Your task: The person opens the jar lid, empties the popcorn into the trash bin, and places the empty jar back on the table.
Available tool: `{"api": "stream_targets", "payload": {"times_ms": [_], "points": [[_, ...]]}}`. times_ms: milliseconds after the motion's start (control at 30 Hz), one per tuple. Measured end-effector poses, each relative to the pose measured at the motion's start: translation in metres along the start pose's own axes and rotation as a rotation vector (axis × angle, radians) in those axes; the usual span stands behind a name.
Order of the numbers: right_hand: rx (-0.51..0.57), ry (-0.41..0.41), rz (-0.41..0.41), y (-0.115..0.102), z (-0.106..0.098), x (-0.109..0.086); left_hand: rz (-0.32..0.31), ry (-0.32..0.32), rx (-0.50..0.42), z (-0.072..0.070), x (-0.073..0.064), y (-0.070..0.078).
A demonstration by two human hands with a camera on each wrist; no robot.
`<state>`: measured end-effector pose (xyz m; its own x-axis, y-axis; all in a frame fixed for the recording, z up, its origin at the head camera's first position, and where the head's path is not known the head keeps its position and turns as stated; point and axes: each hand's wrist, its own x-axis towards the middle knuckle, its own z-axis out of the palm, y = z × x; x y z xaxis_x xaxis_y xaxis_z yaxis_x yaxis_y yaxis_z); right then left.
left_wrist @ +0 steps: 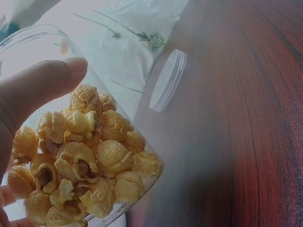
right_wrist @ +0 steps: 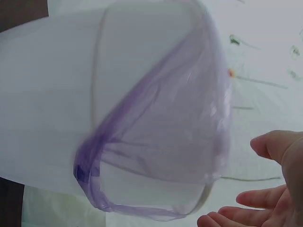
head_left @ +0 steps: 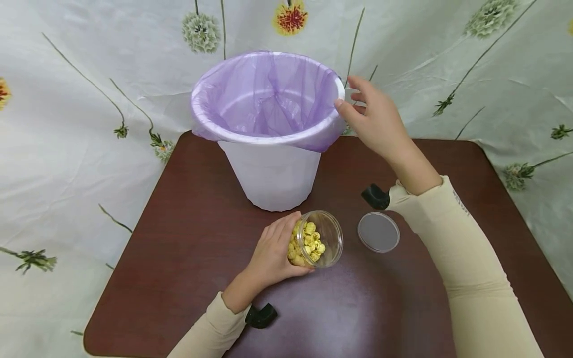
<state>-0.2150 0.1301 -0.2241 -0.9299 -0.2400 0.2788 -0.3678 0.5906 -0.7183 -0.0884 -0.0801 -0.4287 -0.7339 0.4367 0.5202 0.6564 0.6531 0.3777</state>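
Observation:
My left hand [head_left: 275,251] grips a clear plastic jar [head_left: 333,238] by its side, tilted with its open mouth facing right. Yellow caramel popcorn [head_left: 312,244] fills its lower part; in the left wrist view the popcorn [left_wrist: 99,161] shows through the wall under my thumb. Beyond the jar stands a white bin [head_left: 274,174] lined with a thin purple bag [head_left: 273,82] folded over its rim. At the bin's right rim is my right hand [head_left: 380,119], thumb and fingers apart and holding nothing. From the right wrist view, its fingers look slightly off the rim.
A round lid [head_left: 378,232] lies on the dark reddish-brown table [head_left: 188,238], right of the jar. Behind the table hangs a pale flowered cloth [head_left: 134,59]. Black pieces [head_left: 375,197] stick out at both wrists from the cream sleeves [head_left: 456,248].

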Motion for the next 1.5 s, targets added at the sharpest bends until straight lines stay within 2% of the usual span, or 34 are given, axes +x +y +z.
{"api": "stream_targets", "payload": {"times_ms": [133,267,367,533,633,767,867,1000,1233,1433,1500], "points": [[-0.032,-0.070,0.089,0.004,0.001,0.021,-0.011,-0.005,0.001,-0.001,-0.001,0.001],[-0.007,-0.081,0.095,0.011,0.005,0.030,-0.019,-0.004,-0.004,-0.001,-0.001,0.002],[0.066,-0.054,0.099,0.014,0.007,0.032,-0.025,-0.001,-0.008,-0.003,-0.001,0.001],[0.252,-0.034,0.148,0.016,0.009,0.034,-0.044,0.009,-0.010,-0.009,0.001,-0.001],[0.350,-0.054,0.180,0.019,0.008,0.035,-0.052,0.019,-0.016,-0.015,0.001,-0.001],[0.421,-0.086,0.207,0.022,0.006,0.036,-0.061,0.039,-0.042,-0.027,0.004,-0.001],[0.434,-0.092,0.218,0.023,0.007,0.037,-0.074,0.060,-0.077,-0.042,0.007,0.001],[0.441,-0.089,0.216,0.023,0.009,0.039,-0.070,0.122,-0.150,-0.073,0.014,0.006],[0.469,-0.088,0.189,0.024,0.010,0.040,0.008,0.278,-0.267,-0.131,0.032,0.022],[0.476,-0.085,0.174,0.026,0.012,0.040,0.071,0.345,-0.439,-0.174,0.060,0.042],[0.481,-0.083,0.172,0.026,0.012,0.040,0.086,0.372,-0.490,-0.184,0.070,0.045]]}}
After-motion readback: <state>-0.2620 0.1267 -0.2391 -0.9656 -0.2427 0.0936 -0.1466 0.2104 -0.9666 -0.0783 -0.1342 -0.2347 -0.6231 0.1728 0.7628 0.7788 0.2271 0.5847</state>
